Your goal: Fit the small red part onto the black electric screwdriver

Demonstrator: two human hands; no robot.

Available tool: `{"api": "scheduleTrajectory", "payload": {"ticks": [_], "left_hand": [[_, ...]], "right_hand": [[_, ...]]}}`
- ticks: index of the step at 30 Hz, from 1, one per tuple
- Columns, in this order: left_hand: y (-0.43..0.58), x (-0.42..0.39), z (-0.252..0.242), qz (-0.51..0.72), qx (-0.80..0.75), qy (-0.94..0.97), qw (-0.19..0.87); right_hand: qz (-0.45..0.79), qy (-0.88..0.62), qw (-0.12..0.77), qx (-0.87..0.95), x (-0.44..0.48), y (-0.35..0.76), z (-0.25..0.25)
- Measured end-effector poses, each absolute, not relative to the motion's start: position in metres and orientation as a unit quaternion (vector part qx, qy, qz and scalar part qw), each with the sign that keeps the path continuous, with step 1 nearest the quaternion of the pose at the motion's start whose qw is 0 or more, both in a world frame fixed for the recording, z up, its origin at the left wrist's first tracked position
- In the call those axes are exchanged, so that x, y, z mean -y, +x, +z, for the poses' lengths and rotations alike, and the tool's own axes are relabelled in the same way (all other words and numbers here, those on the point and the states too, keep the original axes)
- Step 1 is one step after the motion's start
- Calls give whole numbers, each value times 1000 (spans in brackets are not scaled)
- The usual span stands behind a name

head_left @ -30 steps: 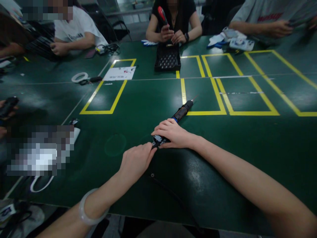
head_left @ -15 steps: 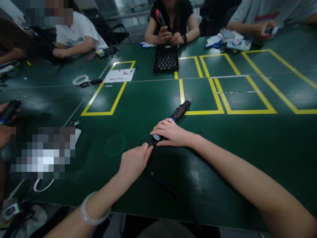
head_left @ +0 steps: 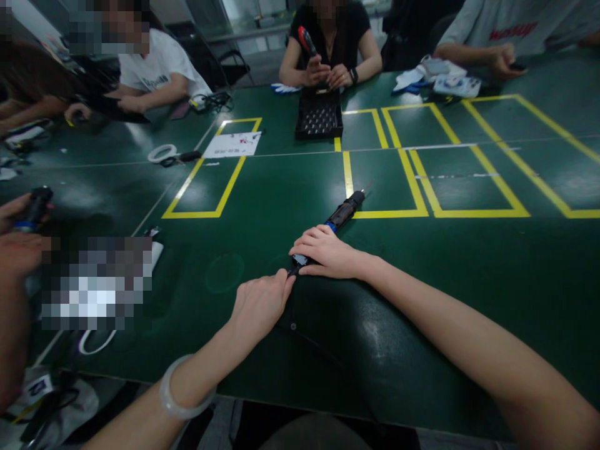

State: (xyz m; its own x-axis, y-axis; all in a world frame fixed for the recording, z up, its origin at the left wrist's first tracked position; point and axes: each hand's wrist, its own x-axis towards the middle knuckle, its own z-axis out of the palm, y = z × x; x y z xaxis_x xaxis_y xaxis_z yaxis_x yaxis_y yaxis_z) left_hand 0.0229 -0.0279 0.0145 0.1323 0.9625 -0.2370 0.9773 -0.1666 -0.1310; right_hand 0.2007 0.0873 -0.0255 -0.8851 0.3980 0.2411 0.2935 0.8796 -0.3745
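The green counter (head_left: 450, 294) spread beneath everything, its far part marked with yellow tape (head_left: 390, 214). Beyond stood a black tray (head_left: 319, 135). A black-and-blue tool (head_left: 345, 209) lay aslant on the counter, its thin tip pointing away, beside a tape corner. The right hand (head_left: 330, 251) covered its rear, grip curled around it. The left hand (head_left: 262, 297) had its grip closed in a pinch on a small dark piece (head_left: 293, 271) at the tool's near end.
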Motion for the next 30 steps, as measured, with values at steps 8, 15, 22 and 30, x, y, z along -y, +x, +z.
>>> {"api": "scheduleTrajectory", "payload": {"ticks": [8, 15, 22, 30], "left_hand": [[31, 28, 21, -161, -659, 732, 51], [33, 29, 19, -155, -667, 727, 50], [34, 32, 14, -148, -676, 721, 14], [36, 39, 7, -111, -666, 738, 16]], "right_hand": [[166, -180, 155, 957, -87, 200, -26], [181, -183, 137, 956, -89, 201, -20], [218, -204, 27, 954, -101, 191, -1], [210, -226, -92, 947, -103, 177, 23]]}}
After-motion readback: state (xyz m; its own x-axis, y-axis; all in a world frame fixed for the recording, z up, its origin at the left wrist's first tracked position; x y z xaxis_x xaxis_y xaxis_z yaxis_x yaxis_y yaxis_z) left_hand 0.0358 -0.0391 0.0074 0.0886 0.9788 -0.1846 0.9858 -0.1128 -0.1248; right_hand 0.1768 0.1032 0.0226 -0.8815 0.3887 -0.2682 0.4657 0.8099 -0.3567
